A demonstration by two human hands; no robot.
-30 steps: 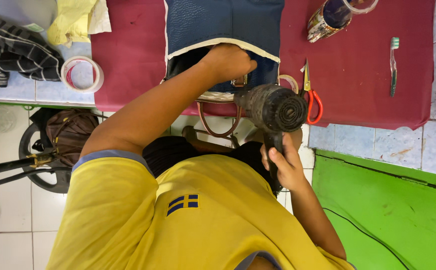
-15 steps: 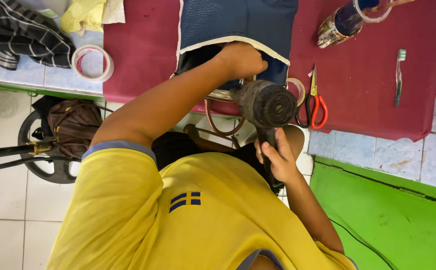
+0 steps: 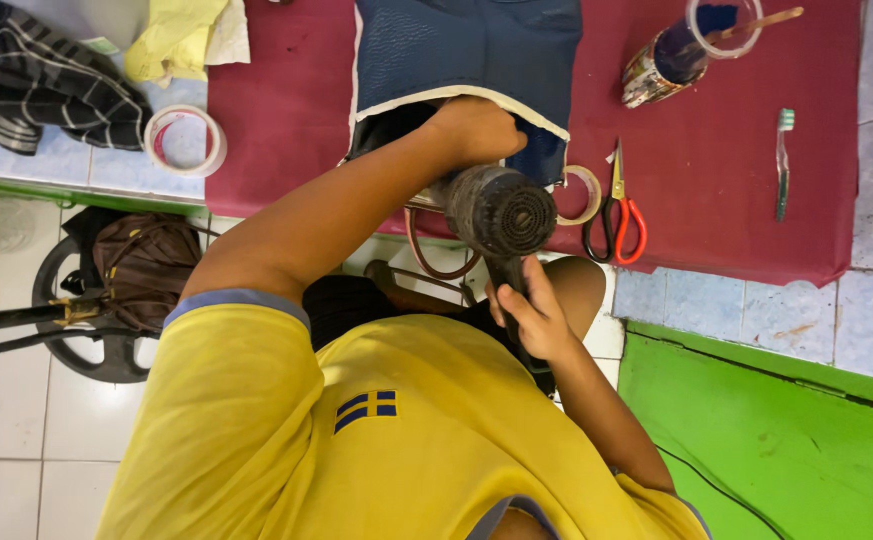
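Now L hand (image 3: 476,130) grips blue garment (image 3: 466,45); R hand (image 3: 531,315) holds hair dryer (image 3: 501,215) just below.

Yellow short-sleeved shirt (image 3: 356,440), grey-blue trim edging the sleeve and collar, a small dark-blue striped flag patch (image 3: 364,408) on the chest, dark shorts (image 3: 346,300) below. Both forearms bare.

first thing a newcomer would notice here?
The dark hair dryer at centre, gripped by its handle in the right hand and aimed at the opening of the dark blue bag on the maroon cloth. The left hand reaches into that opening. To the right, red-handled scissors and a green toothbrush lie on the cloth.
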